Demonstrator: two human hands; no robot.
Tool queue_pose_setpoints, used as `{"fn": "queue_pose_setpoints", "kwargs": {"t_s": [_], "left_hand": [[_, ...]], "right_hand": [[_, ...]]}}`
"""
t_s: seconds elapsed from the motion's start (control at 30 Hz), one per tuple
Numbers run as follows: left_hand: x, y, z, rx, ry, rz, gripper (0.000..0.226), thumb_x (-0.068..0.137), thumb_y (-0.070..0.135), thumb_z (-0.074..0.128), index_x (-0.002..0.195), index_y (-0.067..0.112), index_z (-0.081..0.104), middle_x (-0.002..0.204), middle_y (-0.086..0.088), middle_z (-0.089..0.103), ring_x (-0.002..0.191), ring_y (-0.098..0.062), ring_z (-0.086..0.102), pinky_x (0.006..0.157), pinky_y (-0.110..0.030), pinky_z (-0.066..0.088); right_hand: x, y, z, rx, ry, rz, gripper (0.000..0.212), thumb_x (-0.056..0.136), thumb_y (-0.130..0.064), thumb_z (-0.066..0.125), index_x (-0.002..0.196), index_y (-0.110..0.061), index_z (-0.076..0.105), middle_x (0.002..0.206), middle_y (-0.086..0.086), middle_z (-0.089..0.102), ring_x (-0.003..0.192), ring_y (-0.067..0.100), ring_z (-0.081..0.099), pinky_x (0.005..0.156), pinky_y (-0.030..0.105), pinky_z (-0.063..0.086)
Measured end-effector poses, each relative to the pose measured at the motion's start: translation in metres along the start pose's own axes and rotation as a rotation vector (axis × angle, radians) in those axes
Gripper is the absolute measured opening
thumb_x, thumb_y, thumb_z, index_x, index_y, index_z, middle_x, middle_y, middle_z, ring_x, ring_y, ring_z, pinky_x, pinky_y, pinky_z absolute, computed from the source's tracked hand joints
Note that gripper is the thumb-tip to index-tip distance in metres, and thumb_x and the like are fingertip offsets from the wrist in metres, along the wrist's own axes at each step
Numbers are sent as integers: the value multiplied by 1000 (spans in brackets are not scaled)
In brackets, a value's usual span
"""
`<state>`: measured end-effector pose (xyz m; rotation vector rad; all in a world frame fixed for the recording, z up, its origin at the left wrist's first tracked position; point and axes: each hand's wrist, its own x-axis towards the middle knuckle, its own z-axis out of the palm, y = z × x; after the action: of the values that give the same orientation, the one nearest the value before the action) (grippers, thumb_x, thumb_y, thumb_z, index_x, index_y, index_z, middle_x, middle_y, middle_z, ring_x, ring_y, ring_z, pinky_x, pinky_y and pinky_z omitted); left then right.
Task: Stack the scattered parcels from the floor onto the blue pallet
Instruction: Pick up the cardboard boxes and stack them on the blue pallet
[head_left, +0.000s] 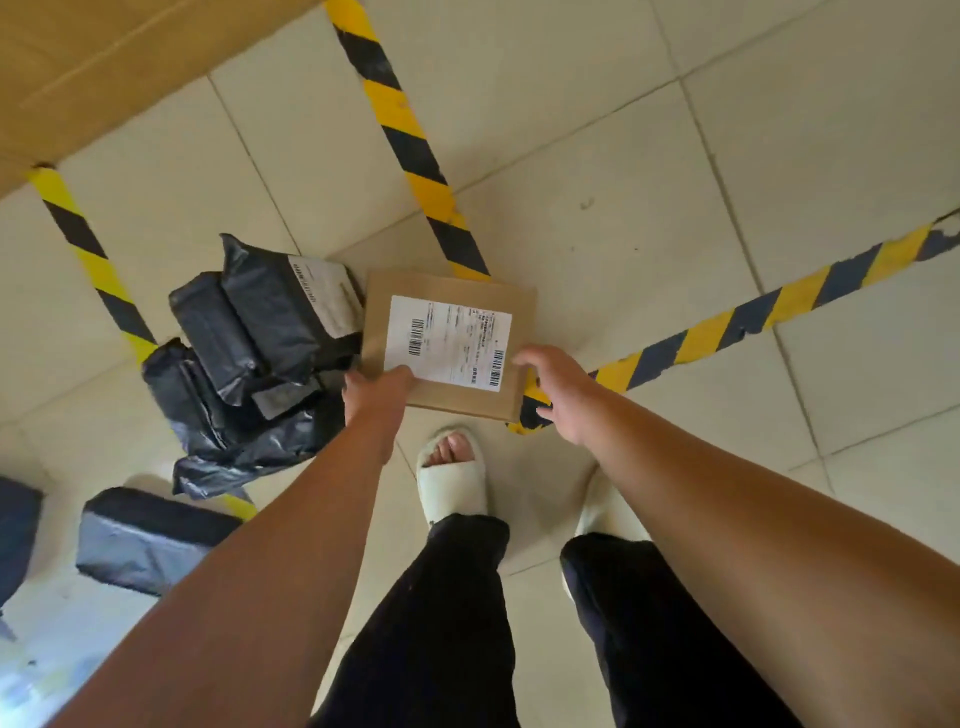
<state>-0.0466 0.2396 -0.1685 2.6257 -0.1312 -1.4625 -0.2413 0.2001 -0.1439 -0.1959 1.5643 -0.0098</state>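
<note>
Tiled floor: left hand grips parcel (right hand beside).

- We count one brown cardboard parcel with one white label.
- We count at least four black bagged parcels in one pile; folds hide any more.
- We count two lone black parcels apart from that pile.
- We count two hands: left hand, right hand.
- We count three striped tape lines.

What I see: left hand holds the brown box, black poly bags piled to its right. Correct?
No, wrong side: the head view shows the black poly bags piled to the left of the brown box. The left hand does hold the box.
</note>
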Motion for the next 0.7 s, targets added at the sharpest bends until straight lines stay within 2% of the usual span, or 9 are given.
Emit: {"fn": "queue_pose_setpoints", "kwargs": {"t_s": [0.1,0.13,0.2,0.23,0.33,0.43,0.53,0.63,0.7], "left_hand": [[-6,-3,-3,2,-8,33,81,83,36,63,153,24,25,147,-6,35,129,-32,41,93,-43,38],[-15,-2,-5,8,-7,31,80,85,37,63,153,22,25,148,-6,33,130,-33,40,92,-43,37],[-49,-2,-14,15,-27,5,74,89,41,59,153,20,27,149,-6,31,132,-34,39,93,-46,37],[-71,-4,-22,-9,-54,-6,69,91,42,58,151,19,31,147,-6,34,131,-33,41,97,-47,38],[-147,-10,-58,-223,-170,-81,40,94,38,59,129,18,54,131,-5,56,116,-25,54,98,-40,46],[-228,2,-103,-357,-240,-85,24,92,32,64,112,19,64,121,-8,63,110,-26,60,92,-33,52],[-311,26,-156,-433,-278,-58,24,95,28,63,116,16,60,113,-3,61,110,-24,59,92,-32,50],[-385,52,-208,-479,-302,-11,24,96,28,63,116,17,57,104,2,60,99,-20,60,85,-31,49],[-420,67,-243,-501,-292,26,27,93,29,67,115,16,59,103,0,61,91,-18,61,78,-29,51]], "right_hand": [[-7,-5,13,7,-29,-29,20,89,-26,58,108,-20,59,96,0,63,83,15,57,69,30,45],[-14,-8,13,11,-26,-47,32,79,-34,63,108,-20,62,99,3,67,86,19,61,70,31,48],[-31,-12,1,-12,27,-126,58,54,-47,65,106,-22,66,111,8,69,101,31,65,90,46,54],[-50,-18,-5,-36,49,-169,58,51,-50,64,102,-22,69,112,8,70,105,33,65,97,51,51],[-148,-53,-24,-149,49,-245,23,86,-42,58,90,-22,69,108,3,68,105,26,62,95,36,44],[-244,-84,-46,-213,52,-281,20,95,-39,56,83,-26,66,94,0,67,94,23,62,89,36,44],[-345,-106,-55,-306,-21,-353,18,95,-38,55,101,-31,70,103,-2,72,105,23,67,99,42,47],[-442,-124,-53,-393,-34,-445,44,86,-54,60,130,-45,60,127,-14,67,118,14,62,104,43,47],[-498,-132,-49,-389,-27,-488,58,77,-64,62,134,-54,53,135,-18,61,127,12,55,109,46,42]]}}
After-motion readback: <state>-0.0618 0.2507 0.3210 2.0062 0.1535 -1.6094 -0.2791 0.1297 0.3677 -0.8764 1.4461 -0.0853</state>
